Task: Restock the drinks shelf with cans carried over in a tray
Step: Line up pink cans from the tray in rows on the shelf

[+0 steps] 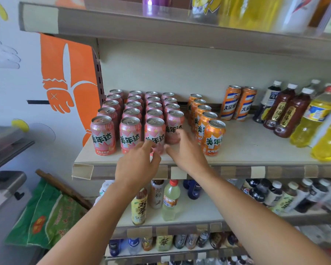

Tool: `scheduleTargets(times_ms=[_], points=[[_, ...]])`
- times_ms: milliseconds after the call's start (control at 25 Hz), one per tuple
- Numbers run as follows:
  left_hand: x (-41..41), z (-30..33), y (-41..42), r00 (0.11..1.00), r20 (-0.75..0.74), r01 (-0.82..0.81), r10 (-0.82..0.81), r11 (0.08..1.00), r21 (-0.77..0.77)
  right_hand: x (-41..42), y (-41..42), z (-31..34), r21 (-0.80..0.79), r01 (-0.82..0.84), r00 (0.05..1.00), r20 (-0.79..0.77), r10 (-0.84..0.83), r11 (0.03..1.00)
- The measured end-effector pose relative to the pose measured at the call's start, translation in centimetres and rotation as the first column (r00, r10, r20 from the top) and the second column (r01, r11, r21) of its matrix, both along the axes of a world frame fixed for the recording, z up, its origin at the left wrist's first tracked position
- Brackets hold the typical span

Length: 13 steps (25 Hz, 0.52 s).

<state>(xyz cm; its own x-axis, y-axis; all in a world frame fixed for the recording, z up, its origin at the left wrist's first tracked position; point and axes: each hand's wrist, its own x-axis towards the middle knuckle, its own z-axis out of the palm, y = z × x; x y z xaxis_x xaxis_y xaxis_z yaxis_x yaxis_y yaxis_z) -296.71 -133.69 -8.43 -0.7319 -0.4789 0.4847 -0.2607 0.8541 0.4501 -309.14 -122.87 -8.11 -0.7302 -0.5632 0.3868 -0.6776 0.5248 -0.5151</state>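
- On the middle drinks shelf [256, 148]: pink cans [134, 111] stand upright in four rows running front to back, at the left end.
- Front pink can [154, 131] of the third row sits near the shelf edge; both hands reach to it.
- Left hand [137, 165]: fingers loosely curled just in front of that can's lower part, fingertips at or touching it. Cannot tell whether it has a real grip.
- Right hand [185, 150]: fingers spread and relaxed, thumb near the base of the same can, the other fingers reaching to the front can of the fourth row [174, 127]. Holds nothing.
- Motion blur on both hands and on the can bottoms.
- Orange cans [203, 119]: one row just right of the pink block, upright.
- Two taller orange-and-blue cans [237, 103] further right, near the back wall.
- Dark tea bottles [287, 109] and yellow drink bottles [313, 121] at the right end of the same shelf.
- Lower shelf [199, 213] carries mixed bottles, some upright at the front.
- Top shelf [161, 25] holds more bottles, blurred.
- Green sack [48, 213] leans at lower left, beside the shelving.
- Orange and white wall graphic [69, 77] to the left of the shelving.
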Motion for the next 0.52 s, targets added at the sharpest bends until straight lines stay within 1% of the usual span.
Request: scheduleTargets(times_ms=[80, 200, 280, 360, 520], points=[[-1.2, 0.1, 1.6, 0.999, -0.018, 0.043, -0.044, 0.998, -0.034, -0.1, 2.7, 0.1, 0.03, -0.002, 0.987, -0.162, 0.007, 1.0], [-3.4, 0.0, 4.5, 0.99, -0.027, 0.14, -0.141, 0.989, -0.049, -0.5, 7.3, 0.0, 0.102, 0.074, 0.958, -0.285, -0.042, 0.992], [-4.8, -0.1, 7.0, 0.981, -0.029, 0.192, -0.194, 0.98, -0.045, -1.2, 10.8, -0.2, 0.144, 0.128, 0.944, -0.322, -0.076, 0.981], [-6.3, -0.4, 9.8, 0.969, -0.02, 0.247, -0.248, 0.968, -0.05, -1.9, 14.6, -0.4, 0.169, 0.168, 0.942, -0.319, -0.107, 0.971], [-9.7, -1.3, 16.8, 0.915, 0.007, 0.403, -0.403, 0.913, -0.063, -3.3, 22.9, -1.5, 0.176, 0.317, 0.917, -0.305, -0.255, 0.932]])
